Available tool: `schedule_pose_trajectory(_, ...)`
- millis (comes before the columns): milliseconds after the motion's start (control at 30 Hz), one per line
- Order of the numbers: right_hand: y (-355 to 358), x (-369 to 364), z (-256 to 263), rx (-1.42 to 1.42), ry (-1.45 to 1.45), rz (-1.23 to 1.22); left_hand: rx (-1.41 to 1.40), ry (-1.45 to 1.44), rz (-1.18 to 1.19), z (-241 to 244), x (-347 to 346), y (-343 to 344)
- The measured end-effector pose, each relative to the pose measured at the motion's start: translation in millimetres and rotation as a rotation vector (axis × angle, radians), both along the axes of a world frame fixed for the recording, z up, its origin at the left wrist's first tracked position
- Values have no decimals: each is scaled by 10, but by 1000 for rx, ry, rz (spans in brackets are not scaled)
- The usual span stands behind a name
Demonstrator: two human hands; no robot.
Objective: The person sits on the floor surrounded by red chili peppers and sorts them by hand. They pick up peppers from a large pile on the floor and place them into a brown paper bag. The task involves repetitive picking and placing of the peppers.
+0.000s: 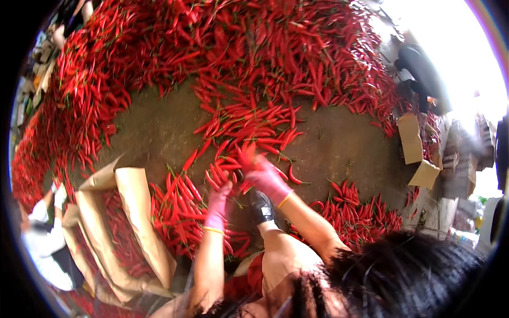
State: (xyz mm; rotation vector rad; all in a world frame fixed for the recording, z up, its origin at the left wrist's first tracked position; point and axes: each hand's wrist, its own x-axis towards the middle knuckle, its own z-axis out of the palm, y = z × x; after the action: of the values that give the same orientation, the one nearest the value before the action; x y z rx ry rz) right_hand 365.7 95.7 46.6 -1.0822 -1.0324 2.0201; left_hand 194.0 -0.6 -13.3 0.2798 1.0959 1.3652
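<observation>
Long red chili peppers (254, 123) with green stems lie loose on the floor before me, spilling from a large heap (246, 43). My left hand (220, 198), in a pink glove with a yellow cuff, is closed on several red chili peppers (218, 175). Close to its right, my right hand (268, 179), gloved alike, is blurred by motion, with red chili peppers at its fingers. A smaller pile of chili peppers (179, 214) lies beside my left forearm, and another pile (350, 214) is to the right of my right forearm.
Open cardboard boxes (133, 190) holding chili peppers stand at the left. Beyond them a person (43, 238) with white gloves works at the heap's edge. An open carton (409, 137) with chili peppers stands at the right, near another person (421, 71). My black shoe (261, 206) rests below my hands.
</observation>
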Motion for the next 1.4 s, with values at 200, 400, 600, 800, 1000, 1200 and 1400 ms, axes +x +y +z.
schedule_pose_trajectory(200,-719,-142,-473,446,-383,359,-123,-333,89,-413,416,-802)
schedule_pose_trajectory(400,-748,126,-160,313,-355,309,-115,-87,-20,-345,506,-706)
schedule_pose_trajectory(600,-638,529,-213,54,-89,114,-114,-313,-100,-321,717,-423)
schedule_pose_trajectory(800,-366,913,-571,599,-673,-92,-317,-344,44,-476,961,-95)
schedule_pose_trajectory(1000,-238,1963,-804,686,-1361,277,-191,-230,-17,-781,295,474)
schedule_pose_trajectory(1200,-273,1044,-165,-8,-541,-8,-239,-202,208,-207,473,92)
schedule_pose_trajectory(1400,-571,1137,-68,451,-642,378,-295,-193,-14,42,1233,-520)
